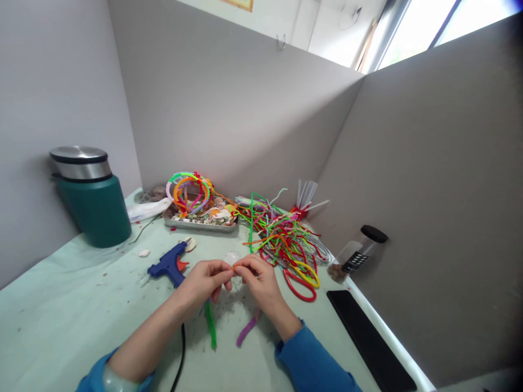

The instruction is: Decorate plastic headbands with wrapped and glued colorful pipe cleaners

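Right between the two hands, at their meeting fingertips, sits a small orange strand (pixel 234 268), mostly hidden by the fingers, so I see only a speck of it. The left hand (pixel 213 277) pinches it between thumb and forefinger, other fingers curled under; the right hand (pixel 254 273) pinches it from the opposite side, its fingers bent over the top. From where I stand, a fuzzy green length (pixel 211 326) hangs below the left hand and a purple length (pixel 247 330) below the right; whether they join the orange bit I can't tell. Both forearms reach in from the near edge and slant inward, blue sleeves pushed back, hands above the counter (pixel 81 326). Beside the left hand lies a blue glue gun (pixel 166 264); beyond the right, a tangled heap of coloured stems (pixel 281 226).
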The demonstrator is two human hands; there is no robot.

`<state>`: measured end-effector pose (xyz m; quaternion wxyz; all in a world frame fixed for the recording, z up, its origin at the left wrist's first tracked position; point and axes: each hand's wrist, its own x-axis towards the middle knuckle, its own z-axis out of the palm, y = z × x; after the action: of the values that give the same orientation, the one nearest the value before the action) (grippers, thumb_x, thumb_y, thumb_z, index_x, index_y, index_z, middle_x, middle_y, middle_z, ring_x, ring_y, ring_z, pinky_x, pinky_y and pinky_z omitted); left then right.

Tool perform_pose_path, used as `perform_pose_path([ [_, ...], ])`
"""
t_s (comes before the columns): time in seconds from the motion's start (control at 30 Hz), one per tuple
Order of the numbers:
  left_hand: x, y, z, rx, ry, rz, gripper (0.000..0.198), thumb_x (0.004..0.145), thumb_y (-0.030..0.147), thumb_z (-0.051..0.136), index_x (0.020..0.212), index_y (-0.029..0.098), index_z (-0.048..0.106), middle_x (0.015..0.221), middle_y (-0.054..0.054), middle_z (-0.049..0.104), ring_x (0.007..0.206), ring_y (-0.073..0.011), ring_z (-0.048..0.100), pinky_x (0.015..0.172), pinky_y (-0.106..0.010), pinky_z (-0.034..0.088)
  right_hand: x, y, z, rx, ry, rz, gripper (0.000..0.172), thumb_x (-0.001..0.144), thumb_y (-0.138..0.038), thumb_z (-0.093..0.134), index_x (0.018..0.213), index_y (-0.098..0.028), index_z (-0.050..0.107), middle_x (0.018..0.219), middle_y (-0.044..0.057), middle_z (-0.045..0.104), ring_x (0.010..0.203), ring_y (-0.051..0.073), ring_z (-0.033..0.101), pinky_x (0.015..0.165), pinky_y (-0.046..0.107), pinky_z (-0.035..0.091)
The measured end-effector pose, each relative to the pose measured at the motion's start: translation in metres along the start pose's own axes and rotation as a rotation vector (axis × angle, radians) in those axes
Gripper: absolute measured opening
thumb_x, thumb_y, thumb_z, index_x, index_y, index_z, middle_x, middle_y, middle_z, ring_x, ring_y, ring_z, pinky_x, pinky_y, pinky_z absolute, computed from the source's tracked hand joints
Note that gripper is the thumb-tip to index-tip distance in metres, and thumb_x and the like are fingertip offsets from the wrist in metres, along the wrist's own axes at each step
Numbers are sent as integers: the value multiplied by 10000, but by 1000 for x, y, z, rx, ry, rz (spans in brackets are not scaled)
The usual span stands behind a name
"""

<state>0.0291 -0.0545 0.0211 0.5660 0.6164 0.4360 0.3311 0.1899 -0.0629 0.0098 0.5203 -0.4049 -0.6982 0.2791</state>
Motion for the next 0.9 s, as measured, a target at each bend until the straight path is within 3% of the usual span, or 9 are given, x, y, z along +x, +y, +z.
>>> perform_pose_path([
  [0.1, 3, -7, -4, 133, 41, -4, 304, 739, 442, 533, 751, 142, 586, 594, 30, 573, 371, -67, 414, 393, -195, 292, 3, -2, -9, -51, -18, -3, 191, 839, -189, 548, 1002, -217, 644, 863, 26, 594, 740, 135, 560, 621, 236, 429],
  [0.2, 5, -10, -6, 302, 85, 0, 300, 769, 430, 486, 746, 155, 604, 580, 26, 573, 391, -84, 420, 406, -204, 289, 3, -5, -14, -165, 17, -72, 153, 849, -173, 533, 940, -210, 650, 861, 30, 596, 811, 148, 563, 704, 250, 434],
  [0.33, 1, -5, -5, 583, 160, 123, 284, 795, 369, 473, 638, 173, 607, 551, 16, 581, 492, -109, 477, 486, -209, 298, -2, -5, -11, -402, -94, -182, 129, 863, -191, 519, 903, -209, 640, 868, 38, 590, 795, 150, 556, 698, 253, 420],
  [0.57, -7, 2, -2, 889, 212, 254, 241, 835, 262, 439, 798, 214, 673, 775, -53, 697, 730, -172, 615, 627, -229, 343, -6, -3, -7, -690, -210, -213, 96, 872, -202, 500, 879, -188, 595, 861, 52, 568, 779, 163, 533, 691, 266, 386],
  [0.77, -10, 3, -1, 926, 240, 226, 221, 831, 294, 459, 822, 236, 672, 766, -58, 705, 711, -192, 625, 603, -238, 328, -7, -2, -4, -559, -176, -142, 91, 836, -142, 510, 799, -190, 579, 801, 31, 551, 729, 151, 512, 648, 257, 368],
  [0.9, -8, 3, 0, 683, 268, 182, 180, 803, 352, 505, 775, 223, 627, 665, -23, 673, 579, -154, 587, 556, -221, 327, -7, 0, 2, -326, -26, -34, 115, 796, -128, 535, 706, -183, 581, 718, 8, 534, 691, 139, 496, 615, 246, 365],
])
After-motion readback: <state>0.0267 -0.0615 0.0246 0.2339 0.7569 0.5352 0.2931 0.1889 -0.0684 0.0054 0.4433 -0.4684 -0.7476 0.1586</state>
